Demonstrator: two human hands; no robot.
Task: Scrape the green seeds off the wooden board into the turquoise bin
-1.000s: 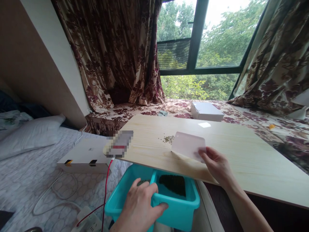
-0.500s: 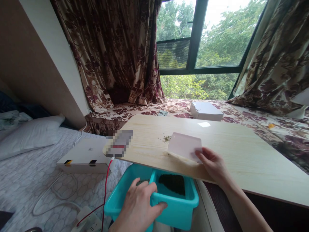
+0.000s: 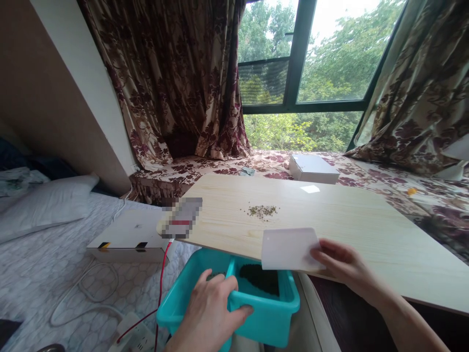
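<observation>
My right hand (image 3: pixel 340 261) pinches the right edge of a thin, translucent white plastic sheet (image 3: pixel 287 249) over the front edge of the wooden board (image 3: pixel 348 215). Behind the sheet, a small scatter of greenish-brown grains (image 3: pixel 263 211) lies on the board. Below that edge is a teal two-compartment bin (image 3: pixel 267 313). My left hand (image 3: pixel 216 303) grips its front rim at the divider, thumb outside and fingers over the left compartment. Dark green grains (image 3: pixel 258 278) lie in the right compartment. A few bits show in the left one, mostly hidden by my fingers.
A blurred-out phone-like device (image 3: pixel 183 217) sits on the board's left end with a red cable (image 3: pixel 163 274) hanging down. To the left, a white box (image 3: pixel 128 230) and a power strip (image 3: pixel 137 332) rest on the bed. Another white box (image 3: pixel 313 168) stands behind the board.
My right hand has drawn the plastic sheet toward me and slightly right, to the board's front edge above the bin. More of the scattered grains are now uncovered. My left hand stays on the bin.
</observation>
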